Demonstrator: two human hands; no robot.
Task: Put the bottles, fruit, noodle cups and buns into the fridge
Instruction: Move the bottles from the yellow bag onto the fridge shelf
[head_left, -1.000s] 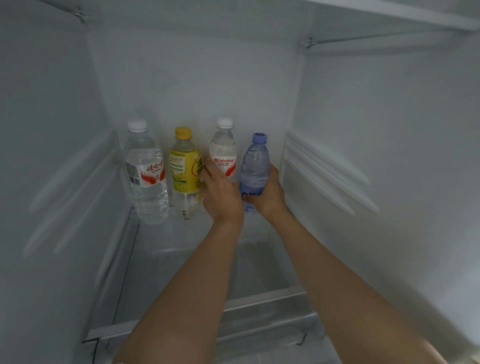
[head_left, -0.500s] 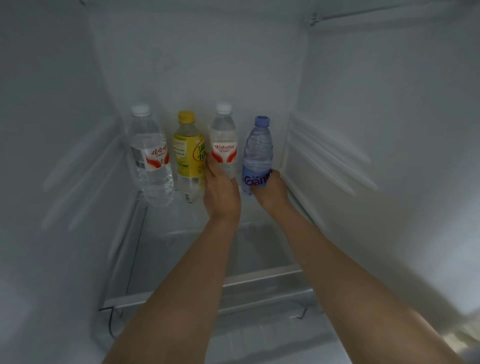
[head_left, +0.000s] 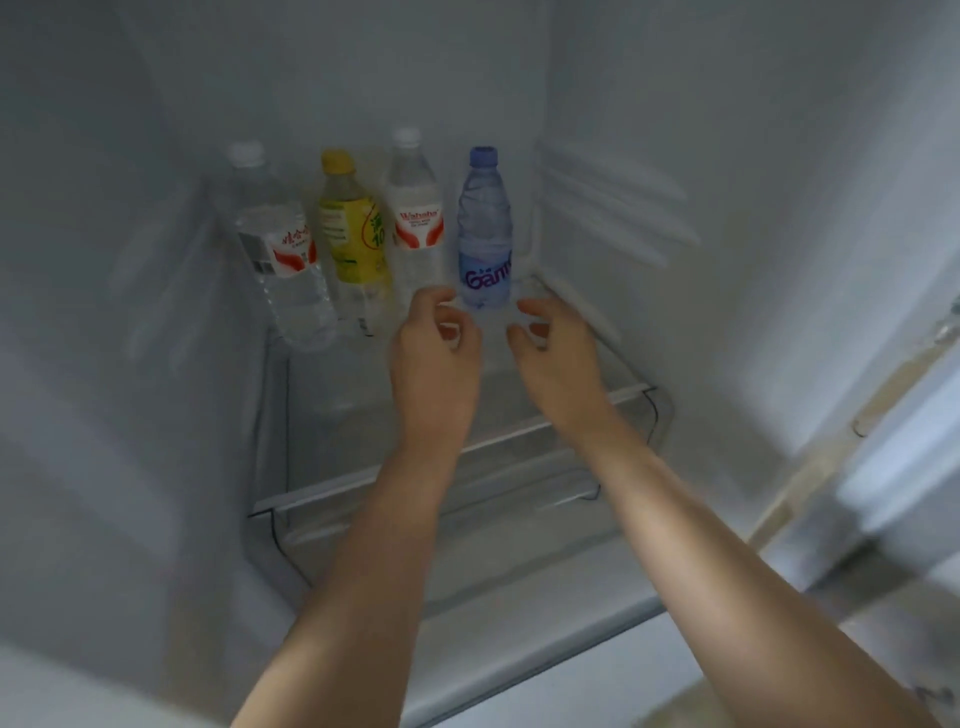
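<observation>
Several bottles stand upright in a row at the back of the fridge's glass shelf (head_left: 363, 415). From the left: a clear water bottle with a red-and-white label (head_left: 280, 254), a yellow-capped bottle with a yellow label (head_left: 353, 228), a white-capped Wahaha bottle (head_left: 415, 218) and a blue-capped bottle with a blue label (head_left: 484, 228). My left hand (head_left: 434, 358) hovers just in front of the Wahaha bottle, fingers curled apart and holding nothing. My right hand (head_left: 556, 353) hangs below and right of the blue bottle, fingers apart, touching none of the bottles.
White fridge walls close in on the left (head_left: 104, 312) and right (head_left: 727, 260), with moulded shelf rails on both. The shelf's front trim (head_left: 467, 441) crosses under my forearms. The fridge's door frame edge (head_left: 831, 493) shows at the right.
Both hands have let go of the Wahaha and blue bottles and pulled back toward me. The bottles stay standing. The view has tilted down and to the right.
</observation>
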